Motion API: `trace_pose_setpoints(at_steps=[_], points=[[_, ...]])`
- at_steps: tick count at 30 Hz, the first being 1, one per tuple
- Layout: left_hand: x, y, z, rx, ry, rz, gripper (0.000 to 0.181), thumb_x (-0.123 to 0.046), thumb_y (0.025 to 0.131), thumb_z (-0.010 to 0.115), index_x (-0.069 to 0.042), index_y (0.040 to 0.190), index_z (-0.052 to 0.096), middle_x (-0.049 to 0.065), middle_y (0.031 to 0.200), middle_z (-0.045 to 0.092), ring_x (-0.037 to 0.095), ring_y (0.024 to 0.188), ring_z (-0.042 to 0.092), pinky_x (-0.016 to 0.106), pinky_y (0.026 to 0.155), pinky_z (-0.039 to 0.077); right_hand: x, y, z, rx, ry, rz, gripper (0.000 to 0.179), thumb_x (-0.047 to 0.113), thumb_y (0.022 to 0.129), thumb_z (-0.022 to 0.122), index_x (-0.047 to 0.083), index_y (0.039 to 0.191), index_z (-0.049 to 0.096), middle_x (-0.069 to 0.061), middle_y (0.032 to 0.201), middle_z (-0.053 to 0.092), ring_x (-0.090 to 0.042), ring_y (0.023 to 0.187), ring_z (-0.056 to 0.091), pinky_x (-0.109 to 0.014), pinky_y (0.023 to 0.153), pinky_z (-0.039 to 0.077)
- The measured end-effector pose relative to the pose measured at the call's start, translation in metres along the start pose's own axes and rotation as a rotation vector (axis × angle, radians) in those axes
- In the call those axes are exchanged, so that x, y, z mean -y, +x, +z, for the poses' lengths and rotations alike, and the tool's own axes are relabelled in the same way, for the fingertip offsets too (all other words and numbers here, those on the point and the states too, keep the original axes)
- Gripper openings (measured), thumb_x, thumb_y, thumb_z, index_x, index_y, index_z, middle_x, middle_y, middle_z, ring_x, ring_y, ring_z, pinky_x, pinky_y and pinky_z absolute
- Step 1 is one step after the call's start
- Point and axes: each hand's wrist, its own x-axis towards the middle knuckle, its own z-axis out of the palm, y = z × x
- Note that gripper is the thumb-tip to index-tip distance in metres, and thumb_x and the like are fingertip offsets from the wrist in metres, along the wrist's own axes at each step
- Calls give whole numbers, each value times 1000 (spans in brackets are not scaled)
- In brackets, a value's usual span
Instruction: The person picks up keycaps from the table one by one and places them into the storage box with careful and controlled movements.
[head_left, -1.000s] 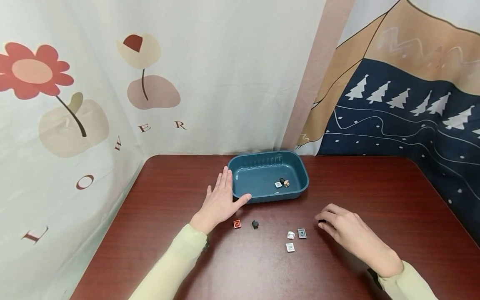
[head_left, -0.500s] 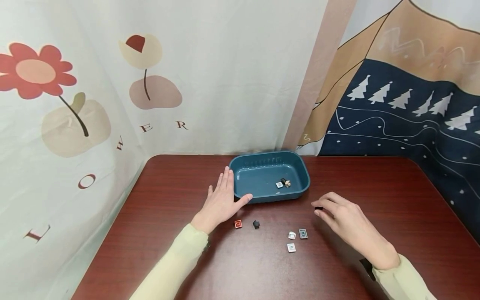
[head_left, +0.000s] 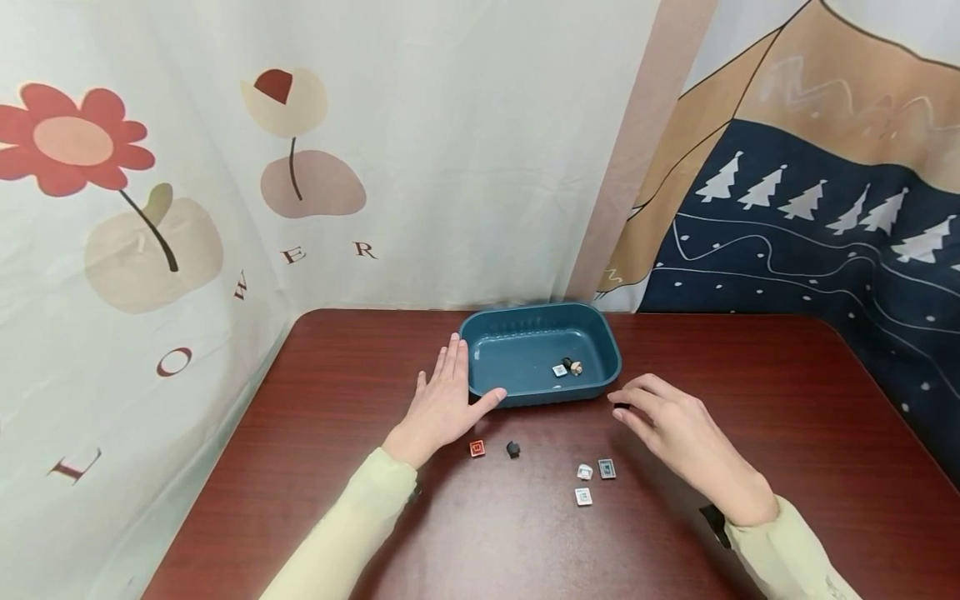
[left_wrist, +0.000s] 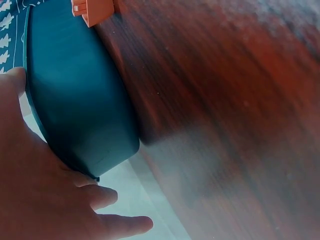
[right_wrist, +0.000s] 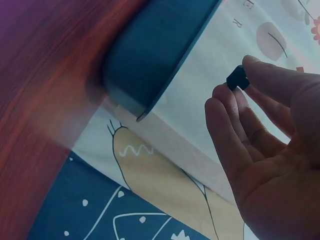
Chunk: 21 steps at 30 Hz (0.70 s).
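Note:
My left hand (head_left: pixel 440 410) rests against the left end of a blue-green plastic basin (head_left: pixel 510 362), its fingers fairly straight along the rim and the thumb at the near corner. Between thumb and fingertips, my right hand (head_left: pixel 686 433) pinches a small black keycap (right_wrist: pixel 237 78), held just off the basin's near right corner. Inside the basin lie a white keycap (head_left: pixel 559 371), a dark piece (head_left: pixel 567 362) and a beige piece (head_left: pixel 576 367). On the table are a red keycap (head_left: pixel 477 448), a black keycap (head_left: pixel 513 449), a grey keycap (head_left: pixel 607 468) and two white keycaps (head_left: pixel 583 497).
The dark red wooden table (head_left: pixel 360 358) runs back to a printed curtain (head_left: pixel 450 167), with the basin standing near that far edge. The loose keycaps lie in front of the basin, between the two hands.
My right hand has moved left and away from me, toward the basin, with the black keycap still pinched. My left hand has stayed against the basin.

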Motion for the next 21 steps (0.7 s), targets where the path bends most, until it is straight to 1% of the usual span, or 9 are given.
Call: trace_pose_setpoints(at_steps=[6, 10, 13, 17, 21], points=[[0, 1, 0, 3, 3, 6, 109, -76, 96, 47, -3, 166, 3, 11, 173, -4, 34, 159, 8, 67, 120, 16, 1, 5, 3, -31, 15, 8, 25, 8, 82, 87, 12, 105, 79, 2, 101, 68, -13, 90, 68, -40, 75, 61], [1, 1, 1, 1, 5, 9, 110, -76, 96, 47, -3, 166, 3, 11, 173, -3, 35, 159, 8, 67, 120, 16, 3, 11, 5, -45, 34, 29, 25, 9, 84, 86, 12, 107, 79, 1, 103, 68, -14, 90, 67, -40, 76, 61], [2, 1, 0, -1, 8, 10, 109, -74, 97, 48, -3, 165, 3, 11, 173, -3, 35, 159, 8, 68, 120, 17, 4, 16, 7, -57, 45, 41, 25, 11, 85, 85, 11, 109, 79, 1, 103, 68, -13, 89, 66, -39, 75, 60], [2, 1, 0, 0, 10, 10, 109, -75, 96, 47, -3, 166, 3, 11, 173, -3, 35, 159, 8, 67, 120, 17, 5, 23, 9, -71, 50, 37, 24, 12, 87, 84, 11, 111, 78, 1, 103, 68, -12, 88, 65, -37, 73, 59], [2, 1, 0, 6, 13, 9, 111, -78, 95, 44, -4, 166, 2, 10, 173, -4, 34, 159, 7, 67, 120, 16, 5, 31, 12, -86, 42, 32, 24, 10, 87, 84, 9, 111, 78, -1, 102, 68, -14, 86, 66, -37, 72, 59]])
